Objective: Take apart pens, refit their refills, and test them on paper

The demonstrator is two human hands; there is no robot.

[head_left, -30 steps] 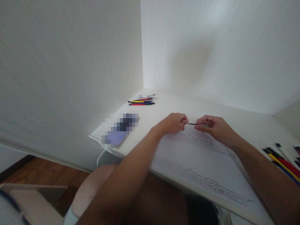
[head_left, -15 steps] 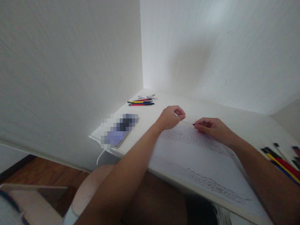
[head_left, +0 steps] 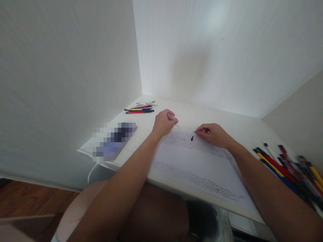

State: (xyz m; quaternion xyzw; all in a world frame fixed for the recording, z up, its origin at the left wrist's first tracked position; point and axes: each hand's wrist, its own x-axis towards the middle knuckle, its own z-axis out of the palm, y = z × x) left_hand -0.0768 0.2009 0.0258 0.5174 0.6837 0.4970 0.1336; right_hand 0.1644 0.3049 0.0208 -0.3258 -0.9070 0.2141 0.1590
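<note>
My left hand point(head_left: 163, 123) is closed, pinching a clear pen barrel point(head_left: 172, 117) just above the far left corner of a written sheet of paper point(head_left: 199, 164). My right hand point(head_left: 212, 134) rests on the sheet a short way to the right, its fingers pinched on a thin dark pen part whose tip point(head_left: 195, 131) pokes out to the left. A small black piece point(head_left: 191, 138) lies loose on the paper between the two hands, nearer the right one.
The white desk point(head_left: 227, 121) sits in a corner of white walls. A few coloured pens point(head_left: 139, 109) lie at its far left. Several more pens point(head_left: 285, 164) lie at the right edge. A blurred flat object point(head_left: 113, 140) rests near the left edge.
The hands, joined on one pen a second ago, have drawn apart. The left took the clear barrel leftward, and a small black piece now lies on the paper. The view shifted right.
</note>
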